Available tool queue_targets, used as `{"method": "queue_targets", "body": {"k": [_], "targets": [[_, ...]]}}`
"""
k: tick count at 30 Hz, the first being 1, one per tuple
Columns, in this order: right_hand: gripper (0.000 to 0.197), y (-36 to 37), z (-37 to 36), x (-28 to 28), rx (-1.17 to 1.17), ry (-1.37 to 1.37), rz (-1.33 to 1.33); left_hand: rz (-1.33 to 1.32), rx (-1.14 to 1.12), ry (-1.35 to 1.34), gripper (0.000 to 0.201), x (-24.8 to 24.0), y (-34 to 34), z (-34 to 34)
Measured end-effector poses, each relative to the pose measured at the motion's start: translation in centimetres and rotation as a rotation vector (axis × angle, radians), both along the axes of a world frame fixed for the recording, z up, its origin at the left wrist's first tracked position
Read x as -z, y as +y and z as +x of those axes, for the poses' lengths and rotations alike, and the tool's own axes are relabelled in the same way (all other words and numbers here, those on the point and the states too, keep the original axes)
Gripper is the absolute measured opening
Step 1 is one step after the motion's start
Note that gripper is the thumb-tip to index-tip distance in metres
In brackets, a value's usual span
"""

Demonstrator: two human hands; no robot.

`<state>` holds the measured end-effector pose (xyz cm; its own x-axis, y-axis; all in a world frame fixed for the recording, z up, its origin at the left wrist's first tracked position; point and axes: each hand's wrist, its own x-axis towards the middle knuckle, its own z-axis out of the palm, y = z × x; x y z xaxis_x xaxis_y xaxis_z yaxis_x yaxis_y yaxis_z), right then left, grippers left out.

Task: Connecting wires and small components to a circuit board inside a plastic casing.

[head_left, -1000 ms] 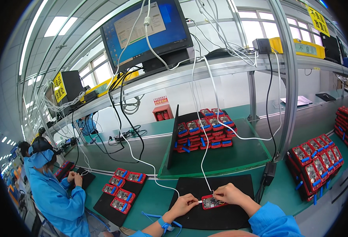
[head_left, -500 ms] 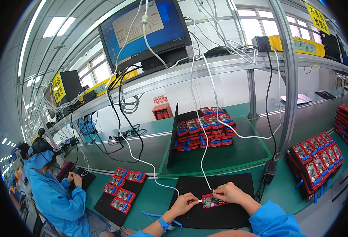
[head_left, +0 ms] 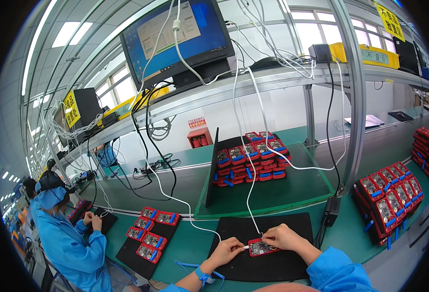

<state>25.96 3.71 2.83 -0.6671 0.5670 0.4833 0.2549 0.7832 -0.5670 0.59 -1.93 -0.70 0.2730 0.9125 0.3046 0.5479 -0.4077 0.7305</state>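
A circuit board in a red frame [head_left: 259, 248] lies flat on the black mat [head_left: 238, 271] in front of me. At its left end my left hand [head_left: 228, 251] pinches a white cable plug [head_left: 246, 247], which meets the board's edge. A white cable [head_left: 205, 229] runs to those fingers. My right hand [head_left: 283, 237] is closed over the board's upper edge, fingertips pinched on the end of a second white cable [head_left: 251, 207] hanging from above. The exact contact there is hidden by the fingers. A blue wrist strap [head_left: 205, 278] circles my left wrist.
Framed boards stand stacked behind a green-edged partition [head_left: 273, 212], with another pile [head_left: 387, 204] at right. Several more boards [head_left: 152, 240] lie at left, beside a co-worker in blue [head_left: 68, 243]. Cables drape from the shelf [head_left: 282, 78], which carries a monitor [head_left: 175, 36].
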Motion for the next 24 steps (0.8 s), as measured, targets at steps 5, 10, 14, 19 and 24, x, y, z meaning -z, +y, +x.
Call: {"method": "queue_targets", "body": {"k": [5, 10, 14, 19, 24], "targets": [[0.012, 0.01, 0.0, -0.04, 0.0, -0.003, -0.002, 0.012, 0.004, 0.005, 0.009, -0.08, 0.01, 0.04], [0.013, 0.06, 0.01, 0.03, 0.0, 0.005, -0.009, 0.021, 0.011, -0.009, 0.009, -0.03, 0.04, 0.03], [0.013, 0.07, -0.03, 0.08, -0.002, 0.01, -0.012, 0.01, 0.002, -0.001, 0.009, -0.13, -0.06, 0.05], [0.013, -0.23, 0.07, -0.06, 0.014, 0.011, -0.01, 0.007, 0.01, 0.014, 0.009, -0.22, -0.03, 0.07], [0.013, -0.09, -0.05, -0.07, 0.009, 0.004, -0.01, 0.014, 0.009, 0.011, 0.01, 0.08, 0.01, -0.07]]}}
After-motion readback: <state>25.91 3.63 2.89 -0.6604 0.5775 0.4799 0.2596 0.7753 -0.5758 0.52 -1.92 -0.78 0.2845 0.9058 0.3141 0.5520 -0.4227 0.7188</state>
